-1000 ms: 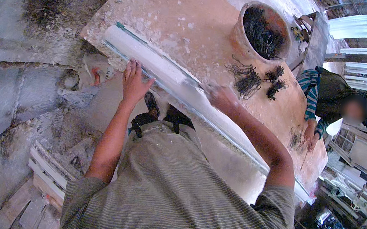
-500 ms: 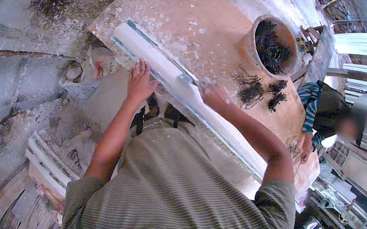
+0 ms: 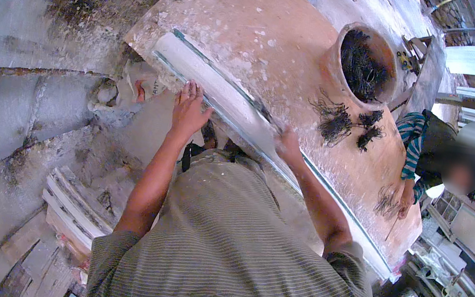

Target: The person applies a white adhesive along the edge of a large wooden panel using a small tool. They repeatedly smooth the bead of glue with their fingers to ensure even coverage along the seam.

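A long white plaster strip (image 3: 200, 72) lies diagonally along the near side of the board-topped table, bordered by greenish edge rails (image 3: 191, 46). My left hand (image 3: 191, 112) lies flat on the near rail, its fingers stretched out. Farther along to the right, my right hand (image 3: 289, 146) is closed over the strip. A dark, narrow tool (image 3: 263, 110) seems to stick out of that fist towards the upper left; motion blur hides its exact shape. Wet-looking, smooth plaster shows between the two hands.
Beyond the strip stands a clay-coloured round tub (image 3: 335, 55) full of dark fibres. Several dark fibre tufts (image 3: 334, 123) lie beside it on the tabletop (image 3: 250, 21). At the far right, a co-worker's hand (image 3: 405, 204) touches thin fibres. Pale slats (image 3: 72, 207) are stacked at lower left.
My right hand has drawn back nearer to my body and slightly right along the strip, its forearm now steeper. My left hand keeps its place on the rail. The whole view has shifted slightly.
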`<state>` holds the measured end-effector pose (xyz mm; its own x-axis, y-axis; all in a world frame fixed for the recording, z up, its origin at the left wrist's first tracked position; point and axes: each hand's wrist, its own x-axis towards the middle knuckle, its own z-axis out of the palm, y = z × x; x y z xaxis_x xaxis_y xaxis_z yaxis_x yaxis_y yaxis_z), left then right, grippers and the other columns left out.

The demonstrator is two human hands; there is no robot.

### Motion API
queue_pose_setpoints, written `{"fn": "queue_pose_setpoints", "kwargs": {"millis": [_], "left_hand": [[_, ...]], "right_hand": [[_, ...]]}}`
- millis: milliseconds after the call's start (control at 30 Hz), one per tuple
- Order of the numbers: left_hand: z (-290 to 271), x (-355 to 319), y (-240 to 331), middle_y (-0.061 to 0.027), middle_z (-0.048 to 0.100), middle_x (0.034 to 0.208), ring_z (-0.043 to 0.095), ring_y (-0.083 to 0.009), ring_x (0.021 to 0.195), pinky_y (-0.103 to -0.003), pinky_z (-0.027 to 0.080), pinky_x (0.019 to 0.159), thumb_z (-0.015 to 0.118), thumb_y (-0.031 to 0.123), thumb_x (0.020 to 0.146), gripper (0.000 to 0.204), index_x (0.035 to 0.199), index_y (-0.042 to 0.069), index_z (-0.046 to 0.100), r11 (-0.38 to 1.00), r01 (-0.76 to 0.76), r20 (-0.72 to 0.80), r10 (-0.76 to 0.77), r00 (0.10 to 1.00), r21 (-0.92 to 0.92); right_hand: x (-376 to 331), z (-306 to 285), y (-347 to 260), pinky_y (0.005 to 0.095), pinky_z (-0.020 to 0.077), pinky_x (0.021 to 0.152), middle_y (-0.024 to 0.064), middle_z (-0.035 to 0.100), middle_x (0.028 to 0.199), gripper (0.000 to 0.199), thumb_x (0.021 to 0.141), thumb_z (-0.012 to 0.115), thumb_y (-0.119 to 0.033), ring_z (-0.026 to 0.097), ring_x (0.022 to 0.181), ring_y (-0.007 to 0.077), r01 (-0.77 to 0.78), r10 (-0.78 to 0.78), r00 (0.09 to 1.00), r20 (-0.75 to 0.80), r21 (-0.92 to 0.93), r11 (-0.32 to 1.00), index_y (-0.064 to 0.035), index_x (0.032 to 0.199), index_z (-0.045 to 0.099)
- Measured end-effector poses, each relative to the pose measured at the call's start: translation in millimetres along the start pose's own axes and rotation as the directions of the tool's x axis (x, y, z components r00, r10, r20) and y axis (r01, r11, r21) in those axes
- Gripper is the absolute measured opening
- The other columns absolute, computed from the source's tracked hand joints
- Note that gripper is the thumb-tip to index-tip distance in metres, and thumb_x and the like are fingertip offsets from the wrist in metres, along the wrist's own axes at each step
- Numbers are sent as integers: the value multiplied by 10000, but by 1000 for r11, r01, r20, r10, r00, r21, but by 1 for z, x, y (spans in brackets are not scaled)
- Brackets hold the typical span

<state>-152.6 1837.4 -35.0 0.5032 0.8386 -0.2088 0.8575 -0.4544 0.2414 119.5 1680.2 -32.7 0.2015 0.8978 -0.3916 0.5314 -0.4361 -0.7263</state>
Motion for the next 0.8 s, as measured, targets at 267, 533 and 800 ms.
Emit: {"fn": "queue_pose_setpoints", "kwargs": {"millis": [267,533,800], "left_hand": [[-3,11,1,-222,332,1514,261,-344,1431,-461,216,1160,611,415,862,745,1420,-32,399,990,-73,36,69,997,122],[-4,5,-4,-225,350,1502,265,-348,1427,-481,230,1151,600,426,869,741,1415,-35,404,994,-60,24,58,998,90],[-9,10,-1,-223,323,1518,262,-343,1431,-485,244,1145,621,408,857,750,1422,-30,394,992,-92,40,88,995,89]], "right_hand": [[117,79,-43,548,452,651,302,629,880,330,754,654,-304,602,784,481,291,-310,941,-136,-146,946,24,793,643],[34,28,-35,519,505,760,316,626,908,338,789,646,-204,634,856,454,27,-49,977,-210,-106,994,54,1005,619],[132,85,-61,533,498,684,284,622,793,260,732,634,-224,622,739,458,230,-288,940,-185,-284,931,31,783,628]]}}
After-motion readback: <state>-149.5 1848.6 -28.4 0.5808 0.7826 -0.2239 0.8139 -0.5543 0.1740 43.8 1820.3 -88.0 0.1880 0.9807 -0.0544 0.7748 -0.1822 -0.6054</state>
